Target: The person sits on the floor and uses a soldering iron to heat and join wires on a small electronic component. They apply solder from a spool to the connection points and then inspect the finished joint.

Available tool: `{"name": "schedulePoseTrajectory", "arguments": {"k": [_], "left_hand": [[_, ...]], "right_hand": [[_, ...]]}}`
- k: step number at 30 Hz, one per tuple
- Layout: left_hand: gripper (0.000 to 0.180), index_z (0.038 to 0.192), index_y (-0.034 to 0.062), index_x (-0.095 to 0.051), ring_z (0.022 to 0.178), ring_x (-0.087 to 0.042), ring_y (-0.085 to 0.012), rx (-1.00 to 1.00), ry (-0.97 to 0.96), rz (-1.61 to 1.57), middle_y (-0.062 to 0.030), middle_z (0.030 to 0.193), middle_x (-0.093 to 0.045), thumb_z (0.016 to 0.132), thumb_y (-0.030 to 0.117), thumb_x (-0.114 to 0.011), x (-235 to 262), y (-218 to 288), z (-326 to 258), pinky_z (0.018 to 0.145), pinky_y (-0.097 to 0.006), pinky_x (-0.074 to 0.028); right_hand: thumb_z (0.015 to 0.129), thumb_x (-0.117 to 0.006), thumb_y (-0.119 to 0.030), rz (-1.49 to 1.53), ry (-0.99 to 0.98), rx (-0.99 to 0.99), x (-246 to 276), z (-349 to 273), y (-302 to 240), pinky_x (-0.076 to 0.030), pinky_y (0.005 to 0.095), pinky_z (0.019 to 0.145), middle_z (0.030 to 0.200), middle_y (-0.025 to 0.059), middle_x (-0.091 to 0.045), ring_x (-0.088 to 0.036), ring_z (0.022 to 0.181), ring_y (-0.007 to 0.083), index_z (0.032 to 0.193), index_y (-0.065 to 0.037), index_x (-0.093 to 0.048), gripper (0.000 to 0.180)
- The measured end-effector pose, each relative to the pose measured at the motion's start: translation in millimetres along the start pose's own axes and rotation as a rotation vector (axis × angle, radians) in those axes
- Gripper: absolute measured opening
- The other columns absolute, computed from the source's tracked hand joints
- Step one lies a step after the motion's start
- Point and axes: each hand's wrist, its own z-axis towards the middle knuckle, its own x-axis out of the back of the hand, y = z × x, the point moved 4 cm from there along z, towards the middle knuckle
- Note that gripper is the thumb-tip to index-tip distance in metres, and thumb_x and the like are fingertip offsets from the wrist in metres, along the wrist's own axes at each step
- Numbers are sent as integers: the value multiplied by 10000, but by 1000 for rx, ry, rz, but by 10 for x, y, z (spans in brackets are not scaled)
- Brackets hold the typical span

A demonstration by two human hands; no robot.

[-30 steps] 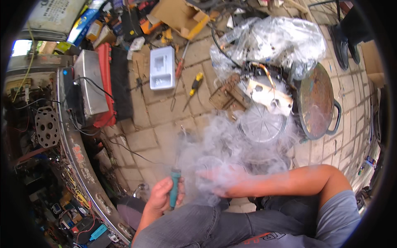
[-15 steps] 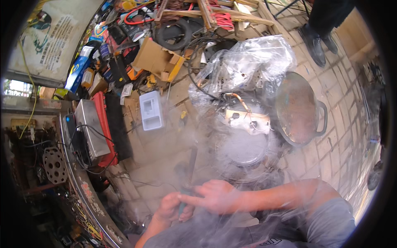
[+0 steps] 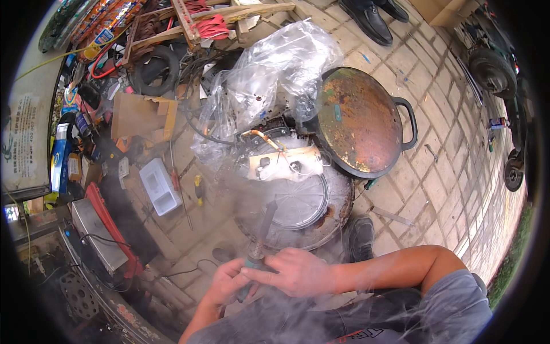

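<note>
My left hand (image 3: 226, 282) is closed round the green handle of a soldering iron (image 3: 264, 229), whose dark metal shaft points up and away. My right hand (image 3: 299, 272) closes on the same tool near its collar, index finger laid across the handle. Just beyond the tip sits a round metal plate (image 3: 295, 203) on a larger rusty disc (image 3: 338, 221). A pale, scorched piece with dark holes (image 3: 286, 164) rests across its far part, beside a copper-coloured tube (image 3: 260, 136). Thin smoke drifts over both hands and blurs the tool.
A rust-stained round pan (image 3: 361, 123) with a side handle lies at right, beside clear plastic sheeting (image 3: 281, 63). At left are a pale plastic tray (image 3: 159, 186), yellow-handled tool (image 3: 198, 189), cardboard box (image 3: 140, 117) and clutter. Another person's shoes (image 3: 369, 23) stand far off; a dark shoe (image 3: 361, 238) is near.
The view has swung to the right, so the scene sits further left. Smoke over the round plate has thinned, baring it. Both hands keep their hold on the soldering iron.
</note>
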Motion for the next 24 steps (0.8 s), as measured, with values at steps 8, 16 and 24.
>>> {"name": "schedulePoseTrajectory", "arguments": {"k": [8,16,24], "left_hand": [[322,1151,-28,-585,602,-609,-183,1,-4,84,-118,774,-625,983,245,-618,-7,-30,141,506,-293,-487],[380,1175,-65,-571,522,-574,-189,65,-9,-1,-138,703,-608,998,271,-580,-52,-26,209,483,-293,-474],[432,1189,-54,-584,589,-568,-172,140,-58,-65,-127,754,-607,995,332,-577,-66,-106,373,519,-273,-451]], "right_hand": [[876,-589,-108,90,86,-65,7,-120,90,-481,370,701,1084,115,-572,-608,779,265,1492,-180,-446,636],[873,-593,-110,133,109,-86,51,-182,126,-494,369,701,1185,143,-563,-616,773,272,1486,-203,-452,636],[862,-609,-108,134,138,-151,-1,-306,235,-499,381,721,1198,160,-562,-624,789,279,1486,-190,-450,649]]}}
